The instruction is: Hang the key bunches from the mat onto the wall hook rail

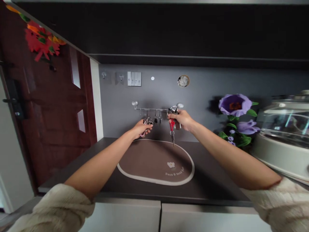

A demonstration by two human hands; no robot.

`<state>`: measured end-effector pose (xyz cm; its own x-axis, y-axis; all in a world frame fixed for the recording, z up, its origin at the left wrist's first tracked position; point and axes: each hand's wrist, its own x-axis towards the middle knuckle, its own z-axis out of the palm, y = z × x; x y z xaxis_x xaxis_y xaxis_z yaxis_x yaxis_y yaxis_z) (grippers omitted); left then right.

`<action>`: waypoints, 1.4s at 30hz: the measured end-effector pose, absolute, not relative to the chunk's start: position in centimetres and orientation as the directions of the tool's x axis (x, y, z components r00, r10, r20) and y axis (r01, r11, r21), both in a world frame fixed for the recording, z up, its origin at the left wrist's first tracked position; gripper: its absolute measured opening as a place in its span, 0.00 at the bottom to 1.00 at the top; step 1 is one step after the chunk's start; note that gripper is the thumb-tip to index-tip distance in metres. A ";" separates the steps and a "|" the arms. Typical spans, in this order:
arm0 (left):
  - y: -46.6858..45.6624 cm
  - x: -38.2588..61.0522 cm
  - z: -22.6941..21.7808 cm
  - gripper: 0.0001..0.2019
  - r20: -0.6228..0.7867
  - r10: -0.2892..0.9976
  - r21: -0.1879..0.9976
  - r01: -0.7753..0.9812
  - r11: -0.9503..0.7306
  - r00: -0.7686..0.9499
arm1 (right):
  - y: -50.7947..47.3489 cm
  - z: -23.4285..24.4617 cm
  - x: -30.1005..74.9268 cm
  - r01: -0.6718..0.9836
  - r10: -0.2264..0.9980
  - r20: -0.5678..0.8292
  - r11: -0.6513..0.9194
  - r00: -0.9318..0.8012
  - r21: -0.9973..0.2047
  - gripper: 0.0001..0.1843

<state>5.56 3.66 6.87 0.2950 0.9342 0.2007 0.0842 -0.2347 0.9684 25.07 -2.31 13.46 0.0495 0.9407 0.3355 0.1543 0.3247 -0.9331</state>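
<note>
A slim metal hook rail (151, 109) is fixed to the grey back panel, with a few keys (158, 120) hanging from its middle. My left hand (139, 129) is closed around a bunch of keys (148, 121) just below the rail's left part. At the rail's right end, my right hand (182, 118) pinches another bunch of keys with a red cord (172, 123) and a single key (172, 138) dangling under it. Whether that bunch's ring touches a hook cannot be made out.
Below lies an oval brown mat (149, 161) on the dark counter (210, 180). To the right stand purple flowers (234, 105) and a white appliance with a clear lid (277, 145). A dark shelf (154, 32) overhangs; a reddish-brown door (55, 129) is left.
</note>
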 end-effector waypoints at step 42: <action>3.5 1.0 -1.6 0.09 0.499 0.804 0.578 0.567 -0.586 0.323 | 6.0 9.2 19.3 0.166 0.790 0.425 0.394 0.442 -0.904 0.06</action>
<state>1.01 3.51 -1.64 0.3230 0.8044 0.4986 0.5674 -0.5862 0.5783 19.33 5.99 9.20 0.4423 0.7897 0.4251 0.1664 0.3935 -0.9041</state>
